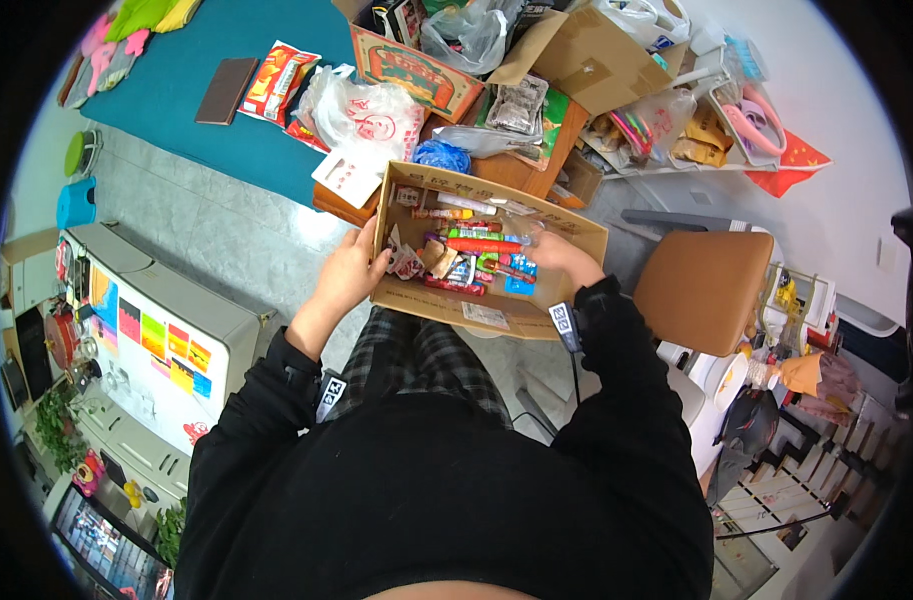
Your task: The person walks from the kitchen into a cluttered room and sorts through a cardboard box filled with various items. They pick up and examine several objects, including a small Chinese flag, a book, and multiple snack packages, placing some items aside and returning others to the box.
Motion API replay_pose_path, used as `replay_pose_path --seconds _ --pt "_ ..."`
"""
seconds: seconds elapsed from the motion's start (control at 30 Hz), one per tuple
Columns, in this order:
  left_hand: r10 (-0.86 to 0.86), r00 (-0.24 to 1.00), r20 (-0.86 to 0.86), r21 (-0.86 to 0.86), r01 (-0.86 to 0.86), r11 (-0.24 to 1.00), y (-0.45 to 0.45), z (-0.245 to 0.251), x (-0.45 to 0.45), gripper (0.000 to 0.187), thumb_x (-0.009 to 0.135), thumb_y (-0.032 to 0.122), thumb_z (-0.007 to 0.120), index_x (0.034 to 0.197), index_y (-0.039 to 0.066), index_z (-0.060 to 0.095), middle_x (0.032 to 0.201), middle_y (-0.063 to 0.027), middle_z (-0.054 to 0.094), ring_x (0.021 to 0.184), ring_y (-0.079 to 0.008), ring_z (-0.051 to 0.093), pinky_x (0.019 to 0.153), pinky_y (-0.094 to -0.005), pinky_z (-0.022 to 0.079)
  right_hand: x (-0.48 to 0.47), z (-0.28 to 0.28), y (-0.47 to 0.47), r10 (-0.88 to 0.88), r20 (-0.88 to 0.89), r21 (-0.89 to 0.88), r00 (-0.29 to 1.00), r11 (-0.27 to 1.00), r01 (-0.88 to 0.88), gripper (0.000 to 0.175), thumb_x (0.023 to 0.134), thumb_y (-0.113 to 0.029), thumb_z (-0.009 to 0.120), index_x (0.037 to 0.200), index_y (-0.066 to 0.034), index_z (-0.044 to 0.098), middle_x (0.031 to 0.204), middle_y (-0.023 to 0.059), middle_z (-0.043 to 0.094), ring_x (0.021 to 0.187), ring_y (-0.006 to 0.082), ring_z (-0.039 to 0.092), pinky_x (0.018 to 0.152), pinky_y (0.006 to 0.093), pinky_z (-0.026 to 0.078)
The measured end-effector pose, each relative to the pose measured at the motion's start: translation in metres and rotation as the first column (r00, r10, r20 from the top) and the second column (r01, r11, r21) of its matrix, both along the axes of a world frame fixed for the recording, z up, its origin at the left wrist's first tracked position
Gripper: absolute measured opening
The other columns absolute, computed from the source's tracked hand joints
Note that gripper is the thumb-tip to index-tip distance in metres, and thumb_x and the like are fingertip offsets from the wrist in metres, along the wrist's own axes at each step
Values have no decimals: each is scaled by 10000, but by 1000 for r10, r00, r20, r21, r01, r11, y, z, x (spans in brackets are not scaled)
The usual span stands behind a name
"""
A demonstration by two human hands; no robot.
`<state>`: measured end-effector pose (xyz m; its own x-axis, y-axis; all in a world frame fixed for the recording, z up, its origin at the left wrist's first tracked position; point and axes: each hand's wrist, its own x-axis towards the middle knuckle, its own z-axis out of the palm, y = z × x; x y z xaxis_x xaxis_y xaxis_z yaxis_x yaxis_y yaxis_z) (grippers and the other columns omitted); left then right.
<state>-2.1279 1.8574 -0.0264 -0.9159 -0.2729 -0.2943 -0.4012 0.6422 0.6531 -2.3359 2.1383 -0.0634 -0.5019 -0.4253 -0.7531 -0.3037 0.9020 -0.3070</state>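
An open cardboard box (494,322) with printed writing is held in front of me above the floor. My left hand (351,271) grips its left wall, thumb over the rim. Inside lie several tube-like wrapped snacks, among them a long red one (483,246), an orange-yellow one (445,214) and a white tube (466,203). A blue packet (522,274) and a torn brown-and-white wrapper (439,257) are with them. My right hand (550,249) reaches inside at the right, beside clear plastic (518,223); its fingertips are partly hidden, so its hold is unclear.
Beyond the box, a table with a teal cloth (194,75) bears plastic bags (370,112), a red snack bag (276,82) and a printed carton (415,71). A brown-seated chair (704,292) stands at the right, a white fridge (164,292) at the left.
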Motion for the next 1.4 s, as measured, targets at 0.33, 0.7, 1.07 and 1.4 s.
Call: replay_pose_path --seconds 0.33,0.7,1.07,1.4 --pt "39 997 62 -109 -32 993 8 0 6 530 805 255 540 1275 84 365 969 -170 523 762 -376 577 654 -439 490 -14 -105 -15 161 -52 213 986 966 -147 460 804 -358 507 1056 19 585 1120 234 541 1064 331 525 910 395 403" --pt "98 995 26 -56 -97 994 13 -7 4 528 794 179 515 1289 91 353 1002 -178 512 811 -385 562 694 -453 474 -9 -130 4 121 -245 140 962 986 -88 237 793 -120 439 909 -29 624 974 216 600 942 365 574 767 449 474" --pt "134 989 69 -8 -134 991 13 -11 -1 524 792 137 504 1293 112 355 1064 -177 492 908 -379 537 769 -440 457 -22 -128 25 -203 171 -121 964 967 225 151 811 -76 510 924 17 546 774 107 601 661 195 586 622 327 468" --pt "135 986 100 -13 -135 991 13 -8 -3 514 798 144 491 1291 86 359 1062 -182 492 917 -367 537 772 -434 458 -13 -88 16 -470 440 -73 765 830 552 147 845 -28 495 949 42 572 766 116 622 626 164 586 565 279 473"
